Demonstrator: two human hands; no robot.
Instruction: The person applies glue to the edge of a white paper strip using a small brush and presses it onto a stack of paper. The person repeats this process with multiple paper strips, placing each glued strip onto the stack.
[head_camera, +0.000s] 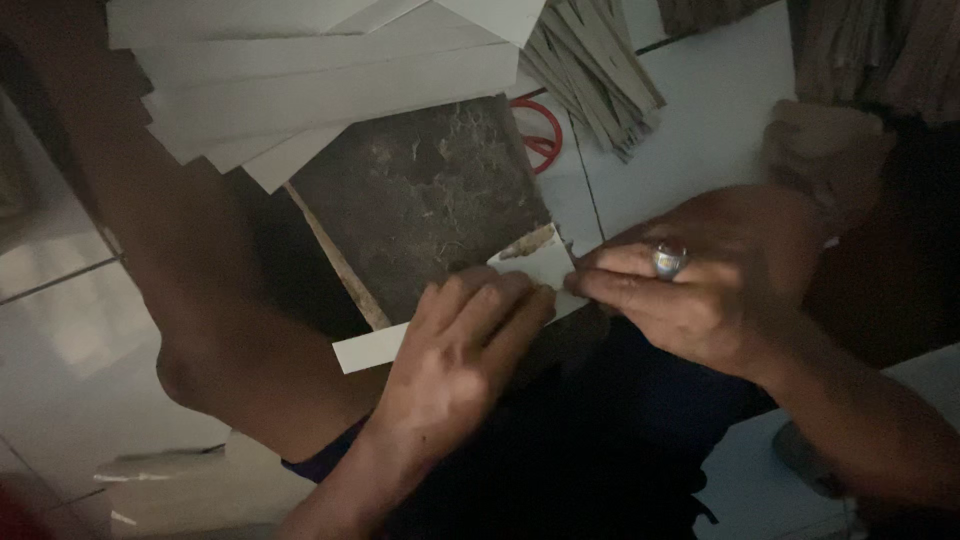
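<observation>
**Both hands pinch one pale strip over a dark board**

Nearest us, our left hand (465, 345) presses flat, fingers closed on the white paper strip (455, 315), steadying it. Our right hand (690, 290), ring showing, pinches the strip's far end, wrist bent inward. The strip lies across the dark board (425, 200) on the floor. Beyond lie stacked white strips (320, 80) and red scissors (545, 135).

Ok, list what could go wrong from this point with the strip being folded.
1. The light is dim, so the fold that the left hand and right hand press into the white paper strip may come out crooked.
2. The stack of white strips overhangs the dark board unevenly; a nudge could slide some off.
3. The red-handled scissors lie half hidden under the paper bundle, easy to catch blindly.
</observation>
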